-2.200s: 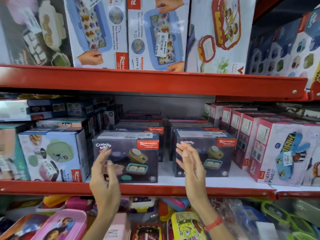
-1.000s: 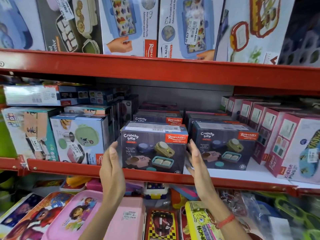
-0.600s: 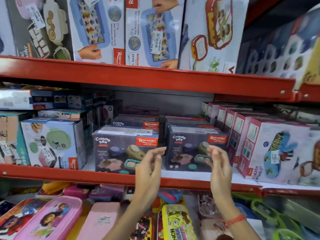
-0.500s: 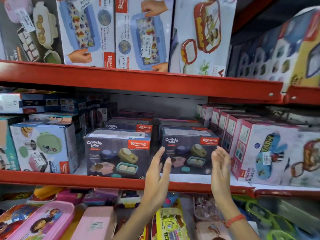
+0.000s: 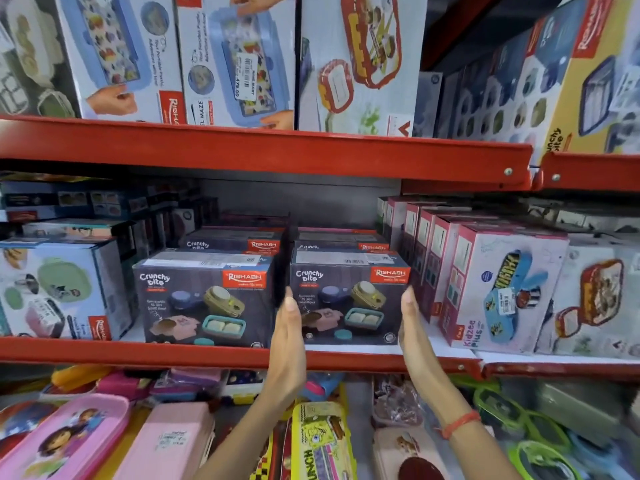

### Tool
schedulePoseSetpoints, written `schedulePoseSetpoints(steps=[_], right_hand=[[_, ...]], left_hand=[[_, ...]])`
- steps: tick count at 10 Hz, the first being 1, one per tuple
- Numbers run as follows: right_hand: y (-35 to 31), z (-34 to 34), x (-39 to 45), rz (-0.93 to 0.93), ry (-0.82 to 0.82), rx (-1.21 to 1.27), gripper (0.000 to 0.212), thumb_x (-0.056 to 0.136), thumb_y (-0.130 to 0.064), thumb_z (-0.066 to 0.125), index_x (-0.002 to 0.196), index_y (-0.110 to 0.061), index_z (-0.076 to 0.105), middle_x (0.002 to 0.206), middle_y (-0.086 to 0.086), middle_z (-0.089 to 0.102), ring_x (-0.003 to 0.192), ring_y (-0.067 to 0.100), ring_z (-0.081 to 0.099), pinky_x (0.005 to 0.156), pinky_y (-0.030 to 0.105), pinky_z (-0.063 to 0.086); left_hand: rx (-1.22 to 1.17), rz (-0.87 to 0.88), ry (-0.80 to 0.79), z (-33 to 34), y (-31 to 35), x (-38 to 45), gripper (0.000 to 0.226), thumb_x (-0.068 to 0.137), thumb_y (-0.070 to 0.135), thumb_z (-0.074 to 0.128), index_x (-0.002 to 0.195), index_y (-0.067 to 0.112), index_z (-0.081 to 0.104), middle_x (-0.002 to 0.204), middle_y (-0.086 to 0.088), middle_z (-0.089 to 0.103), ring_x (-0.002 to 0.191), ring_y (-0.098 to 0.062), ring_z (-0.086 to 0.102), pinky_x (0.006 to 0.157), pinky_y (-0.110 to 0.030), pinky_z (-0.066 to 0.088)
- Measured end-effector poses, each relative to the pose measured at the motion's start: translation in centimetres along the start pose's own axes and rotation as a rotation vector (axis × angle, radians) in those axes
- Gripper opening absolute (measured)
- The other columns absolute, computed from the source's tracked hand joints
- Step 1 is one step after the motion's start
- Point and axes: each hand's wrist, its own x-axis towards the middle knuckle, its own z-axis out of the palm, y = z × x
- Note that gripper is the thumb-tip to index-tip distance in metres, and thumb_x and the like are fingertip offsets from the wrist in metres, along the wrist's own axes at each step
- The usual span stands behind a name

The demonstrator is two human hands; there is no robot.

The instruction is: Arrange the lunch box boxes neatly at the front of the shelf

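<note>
Two dark Crunchy Bite lunch box boxes stand side by side at the front of the red shelf (image 5: 138, 353). More of the same boxes are stacked behind them. The left box (image 5: 204, 299) sits at the shelf's lip with no hand on it. The right box (image 5: 346, 292) stands slightly further back. My left hand (image 5: 287, 341) lies flat against its left side and my right hand (image 5: 412, 327) against its right side, so the box is clasped between my palms.
A white-and-green lunch box box (image 5: 59, 289) stands to the left. A row of pink Kidzee Plus boxes (image 5: 502, 289) stands close to the right. The upper red shelf (image 5: 242, 150) hangs low overhead. Loose pink (image 5: 166, 441) and yellow (image 5: 318, 441) lunch boxes lie below.
Both hands have moved from around the left Crunchy Bite box to the right one. They now press on its two sides.
</note>
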Motion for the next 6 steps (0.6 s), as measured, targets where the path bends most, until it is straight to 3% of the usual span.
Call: schedulePoseSetpoints(steps=[2,4,5,6], right_hand=[[0.0,-0.1,-1.7,0.0,-0.014,0.047,0.096,0.068,-0.09,0.025,0.149,-0.045,0.002,0.156,-0.028,0.003,0.145,-0.003,0.005,0.123,0.041,0.009],[-0.5,-0.2,-3.2,-0.012,0.026,0.009,0.077,0.08,-0.066,0.023,0.15,-0.041,0.003,0.143,-0.032,0.009,0.135,-0.007,0.009,0.113,0.027,0.012],[-1.0,0.0,-3.5,-0.027,0.044,0.003,0.076,0.082,-0.065,0.025,0.151,-0.04,0.004,0.146,-0.029,0.012,0.133,-0.008,0.011,0.112,0.026,0.012],[-1.5,0.7,-3.7,-0.137,0.148,-0.086,0.072,0.088,-0.063,0.031,0.152,-0.037,0.012,0.149,-0.025,0.018,0.136,-0.006,0.016,0.118,0.029,0.015]], left_hand=[[-0.109,-0.028,-0.002,-1.2,-0.8,-0.9,0.067,0.069,0.089,0.028,0.132,0.063,0.028,0.153,0.012,0.036,0.141,-0.01,0.033,0.118,-0.047,0.024],[-0.068,-0.011,-0.024,-1.3,-0.7,-1.8,0.07,0.07,0.088,0.027,0.135,0.06,0.027,0.154,0.015,0.034,0.141,-0.009,0.031,0.117,-0.048,0.024],[-0.028,0.032,0.001,-1.3,-0.3,-2.3,0.073,0.071,0.087,0.022,0.137,0.056,0.024,0.155,0.017,0.029,0.142,-0.003,0.026,0.12,-0.044,0.02],[0.104,0.115,0.044,-1.3,0.9,-2.8,0.074,0.081,0.074,0.02,0.146,0.038,0.022,0.156,0.015,0.026,0.142,0.0,0.023,0.121,-0.04,0.02]])
